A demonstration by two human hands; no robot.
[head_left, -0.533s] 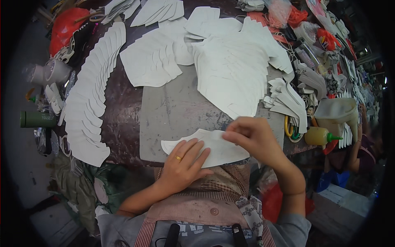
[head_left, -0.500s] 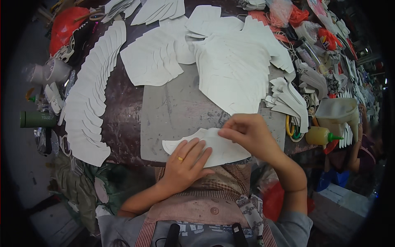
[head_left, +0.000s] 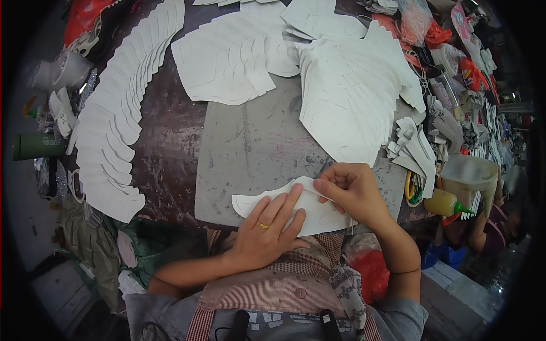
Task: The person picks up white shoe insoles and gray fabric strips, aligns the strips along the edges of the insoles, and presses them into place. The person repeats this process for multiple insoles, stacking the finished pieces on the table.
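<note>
A white sheet piece with a wavy upper edge [head_left: 310,219], cut like a shoe-upper part, lies at the near edge of a grey work board [head_left: 250,136]. My left hand [head_left: 270,227], with a ring on one finger, rests flat on it, fingers spread and one fingertip near the upper edge. Thumb and forefinger of my right hand [head_left: 355,193] pinch that edge just right of the left fingertips. Whether a separate strip is between them is hidden.
Overlapping white pieces fan out in a long row [head_left: 111,131] at left and in piles [head_left: 347,91] beyond the board. A green cylinder [head_left: 37,146] stands far left. At right are smaller white pieces [head_left: 415,150], a yellow squeeze bottle [head_left: 443,202], a translucent tub [head_left: 469,170] and another person's arm.
The whole view has shifted a little. My left fingers have crept up toward the piece's upper edge, close to my right fingertips. The right hand still pinches along that edge.
</note>
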